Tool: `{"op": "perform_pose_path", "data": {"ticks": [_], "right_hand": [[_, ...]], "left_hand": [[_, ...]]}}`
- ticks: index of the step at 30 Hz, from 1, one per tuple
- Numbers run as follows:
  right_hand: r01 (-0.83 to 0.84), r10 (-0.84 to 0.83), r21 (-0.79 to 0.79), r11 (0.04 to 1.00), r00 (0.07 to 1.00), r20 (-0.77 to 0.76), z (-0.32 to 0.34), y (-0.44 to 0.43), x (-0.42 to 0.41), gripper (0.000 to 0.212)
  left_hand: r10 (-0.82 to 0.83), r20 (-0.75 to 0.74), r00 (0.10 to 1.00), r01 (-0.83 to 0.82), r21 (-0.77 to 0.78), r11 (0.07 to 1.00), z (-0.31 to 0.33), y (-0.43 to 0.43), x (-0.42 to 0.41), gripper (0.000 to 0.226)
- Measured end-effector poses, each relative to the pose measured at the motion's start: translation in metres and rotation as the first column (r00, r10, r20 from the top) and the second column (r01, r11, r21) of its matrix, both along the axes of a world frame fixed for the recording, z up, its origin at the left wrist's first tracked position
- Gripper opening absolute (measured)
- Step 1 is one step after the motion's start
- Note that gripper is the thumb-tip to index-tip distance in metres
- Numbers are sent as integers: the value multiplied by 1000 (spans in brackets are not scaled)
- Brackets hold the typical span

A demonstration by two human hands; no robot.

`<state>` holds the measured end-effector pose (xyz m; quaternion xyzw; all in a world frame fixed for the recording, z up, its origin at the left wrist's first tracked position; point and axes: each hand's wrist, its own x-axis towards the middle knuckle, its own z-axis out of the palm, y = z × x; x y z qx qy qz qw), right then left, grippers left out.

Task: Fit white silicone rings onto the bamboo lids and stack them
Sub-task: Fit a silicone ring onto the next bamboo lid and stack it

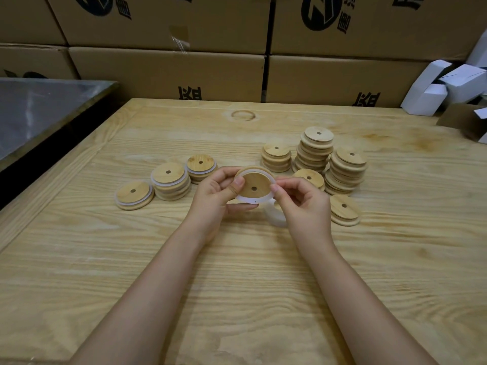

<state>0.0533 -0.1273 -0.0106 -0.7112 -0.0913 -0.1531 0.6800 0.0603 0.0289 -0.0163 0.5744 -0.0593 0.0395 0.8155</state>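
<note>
A round bamboo lid [253,184] with a centre hole is held tilted above the table's middle. My left hand [216,191] grips its left edge, thumb on the face. A white silicone ring [251,201] lies partly around the lid's rim. My right hand [303,204] pinches that ring at the lid's right edge. More white rings [274,217] lie on the table under my right hand, partly hidden. To the left stand lids fitted with rings: a single one [134,195] and two short stacks [170,180] [201,167]. Stacks of plain lids [316,150] stand to the right.
The wooden table [237,285] has a dark gap and a metal surface [39,109] on its left. Cardboard cartons [171,72] wall off the far edge. White folded boxes [445,85] pile up at the far right.
</note>
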Motion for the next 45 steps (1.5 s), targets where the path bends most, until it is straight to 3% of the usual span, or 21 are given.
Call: {"op": "perform_pose_path", "data": {"ticks": [3,6,9,14,23,27,30,36,45], "right_hand": [[60,-60,-16,998,998,13,0,0,0,17],[78,-75,-75,994,996,41,0,-1,0,11],[91,-85,-115,989,995,56,-1,0,0,9],[102,-103,-141,985,995,1,-6,4,-1,8],[76,-56,135,988,988,-146,6,7,-3,9],[31,15,218,975,978,-208,10,10,-6,4],[18,6,150,989,987,-160,13,10,-6,9],[34,-27,93,995,997,-78,8,8,-10,7],[70,-66,-96,993,997,47,2,8,-10,20]], "left_hand": [[-6,21,1000,4,106,994,0,0,0,22],[8,53,999,-20,245,969,-2,0,0,22],[23,59,998,-39,286,957,-3,-1,0,20],[21,14,1000,-23,188,982,-2,-1,0,12],[-54,-98,994,53,-14,998,-1,-1,0,8],[-61,-128,990,55,-53,997,-1,1,-1,24],[-100,-136,986,89,-86,992,1,3,-2,41],[-220,-131,967,213,-66,975,4,13,-1,30],[-157,-25,987,159,200,967,7,7,-4,32]]}}
